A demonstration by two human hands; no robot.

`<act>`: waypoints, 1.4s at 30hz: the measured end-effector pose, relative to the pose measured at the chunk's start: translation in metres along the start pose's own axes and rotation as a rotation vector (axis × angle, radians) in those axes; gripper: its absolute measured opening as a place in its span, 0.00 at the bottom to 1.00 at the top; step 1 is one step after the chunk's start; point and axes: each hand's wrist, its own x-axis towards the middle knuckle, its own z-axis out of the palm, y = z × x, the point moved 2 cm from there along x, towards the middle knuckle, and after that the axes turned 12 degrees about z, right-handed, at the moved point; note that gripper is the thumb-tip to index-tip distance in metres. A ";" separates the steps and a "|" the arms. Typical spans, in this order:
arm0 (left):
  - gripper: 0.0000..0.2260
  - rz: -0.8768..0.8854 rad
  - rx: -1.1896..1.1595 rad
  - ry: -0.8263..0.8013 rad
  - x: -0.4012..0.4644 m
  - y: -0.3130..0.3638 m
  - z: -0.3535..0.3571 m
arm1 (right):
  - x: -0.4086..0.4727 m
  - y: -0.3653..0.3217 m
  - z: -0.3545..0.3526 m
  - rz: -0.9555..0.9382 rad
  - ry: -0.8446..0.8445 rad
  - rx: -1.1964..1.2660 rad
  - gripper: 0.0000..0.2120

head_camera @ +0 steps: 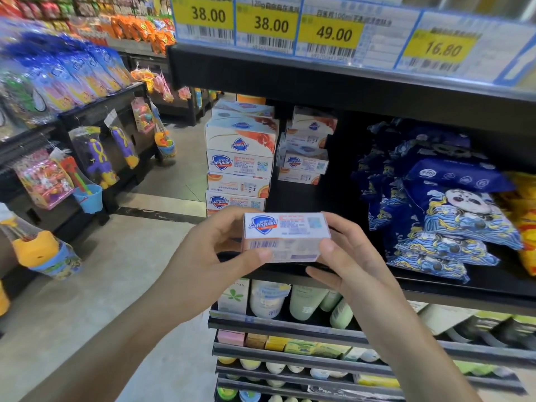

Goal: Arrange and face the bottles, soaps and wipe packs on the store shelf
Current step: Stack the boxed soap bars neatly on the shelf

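Both hands hold one soap box [285,237] out in front of the shelf [333,274], just below the middle of the view: the left hand [214,248] grips its left end with the thumb along the lower front edge, and the right hand [345,256] grips the right end, thumb on the front corner. The box sits in the air, logo side up, not yet on the shelf. At 12 o'clock from it, the front soap stack [239,161] is untidy: one box lies upside down and the boxes show different sides. A smaller soap stack [307,146] at 1 o'clock, set further back, looks just as mixed. At 3 o'clock the blue wipe packs [452,210] slump in a loose heap, tilted and overlapping. The bottles [304,303] on the shelf below, at 6 o'clock, stand upright, though their labels are too hidden to judge. The work seems to be at an early stage: the soap is in hand, and the stacks and wipes remain to be straightened.
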 end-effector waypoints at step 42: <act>0.31 -0.076 0.087 -0.029 0.000 -0.004 -0.005 | 0.010 -0.002 0.001 0.133 -0.027 0.231 0.18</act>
